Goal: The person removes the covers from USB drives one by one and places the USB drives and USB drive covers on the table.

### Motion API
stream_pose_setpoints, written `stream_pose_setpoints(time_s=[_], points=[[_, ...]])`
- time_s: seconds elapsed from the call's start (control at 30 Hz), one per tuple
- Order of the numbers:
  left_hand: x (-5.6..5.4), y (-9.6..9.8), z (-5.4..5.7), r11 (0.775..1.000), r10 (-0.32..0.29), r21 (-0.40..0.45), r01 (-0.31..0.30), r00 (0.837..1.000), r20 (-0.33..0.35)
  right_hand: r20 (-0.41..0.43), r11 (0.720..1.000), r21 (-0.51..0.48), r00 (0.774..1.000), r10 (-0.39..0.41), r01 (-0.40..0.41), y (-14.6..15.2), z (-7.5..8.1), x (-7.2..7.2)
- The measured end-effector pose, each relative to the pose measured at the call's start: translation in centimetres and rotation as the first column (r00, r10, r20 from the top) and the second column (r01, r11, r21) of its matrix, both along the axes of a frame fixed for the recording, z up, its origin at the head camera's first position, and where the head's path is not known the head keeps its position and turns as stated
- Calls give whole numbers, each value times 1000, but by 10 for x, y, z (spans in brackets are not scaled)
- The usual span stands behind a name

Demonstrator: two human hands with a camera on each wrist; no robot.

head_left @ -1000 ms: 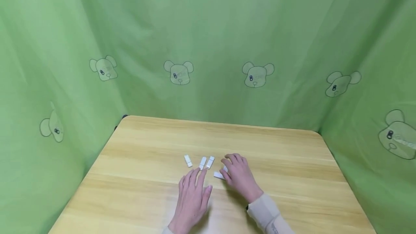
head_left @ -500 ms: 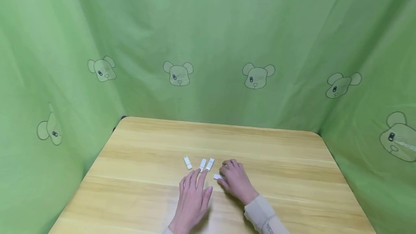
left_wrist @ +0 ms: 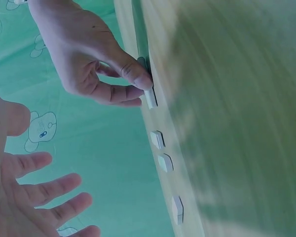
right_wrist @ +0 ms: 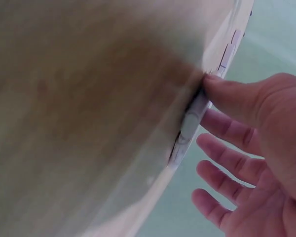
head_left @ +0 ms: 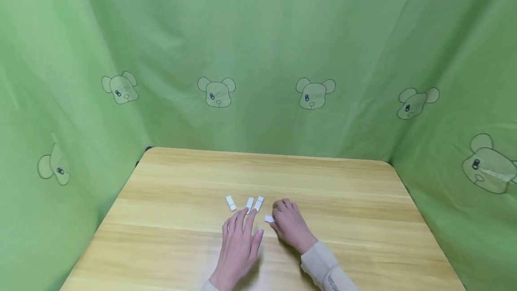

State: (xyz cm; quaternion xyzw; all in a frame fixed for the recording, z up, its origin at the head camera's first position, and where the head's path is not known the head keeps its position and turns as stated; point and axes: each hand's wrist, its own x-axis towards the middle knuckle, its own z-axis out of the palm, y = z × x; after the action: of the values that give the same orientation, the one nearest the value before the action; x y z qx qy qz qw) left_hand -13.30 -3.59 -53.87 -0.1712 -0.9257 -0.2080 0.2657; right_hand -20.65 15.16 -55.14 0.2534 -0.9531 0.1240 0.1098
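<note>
Three white USB sticks lie on the wooden table just beyond my left hand (head_left: 238,246): a left one (head_left: 230,203), a middle one (head_left: 249,203) and a right one (head_left: 259,204). The left hand's fingers are spread and fairly straight, the fingertips right at the two nearer sticks in the head view. My right hand (head_left: 291,226) pinches another white USB stick (left_wrist: 152,98) between thumb and forefinger, low at the tabletop; its left end (head_left: 269,219) sticks out. In the right wrist view, a further white piece (right_wrist: 176,153) shows past the pinched stick (right_wrist: 191,122).
The light wooden table (head_left: 161,255) reaches back to a green curtain (head_left: 258,48) printed with bear heads, which encloses it at the back and both sides. The table's far edge (head_left: 266,154) runs close along the curtain.
My right hand has moved slightly left and its fingers have drawn in over the stick, covering more of it. The left hand stays nearly still; the head view has shifted a little.
</note>
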Motion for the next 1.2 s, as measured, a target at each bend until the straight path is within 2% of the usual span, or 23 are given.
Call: stream_pose_setpoints(time_s=[0.23, 0.47, 0.6, 0.67, 0.73, 0.87, 1.03, 1.2], points=[[-3, 0, 3, 1000, -6, 10, 6, 1000, -10, 26, 1000, -10, 999, -27, 27, 1, 10, 2], [-14, -1, 7, 1000, -19, 9, 19, 999, -45, 4, 992, -86, 996, -90, 90, 2, 25, 2], [-23, 1, 12, 1000, -27, 10, 28, 997, -73, -3, 974, -203, 995, -100, 97, 2, 43, 2], [-28, 2, 17, 999, -37, 21, 39, 996, -81, 21, 946, -314, 997, -79, 82, 2, 55, 3], [-33, 3, 23, 998, -47, 34, 49, 995, -83, 64, 905, -419, 996, -56, 78, 3, 66, 3], [-43, 6, 33, 997, -56, 48, 61, 994, -94, 173, 829, -544, 984, -39, 129, 2, 82, 3], [-50, 9, 42, 995, -63, 75, 70, 994, -95, 243, 732, -645, 967, -76, 219, 0, 88, 5], [-53, 15, 48, 987, -71, 137, 80, 995, -68, 321, 609, -738, 945, -61, 291, -3, 89, 9]])
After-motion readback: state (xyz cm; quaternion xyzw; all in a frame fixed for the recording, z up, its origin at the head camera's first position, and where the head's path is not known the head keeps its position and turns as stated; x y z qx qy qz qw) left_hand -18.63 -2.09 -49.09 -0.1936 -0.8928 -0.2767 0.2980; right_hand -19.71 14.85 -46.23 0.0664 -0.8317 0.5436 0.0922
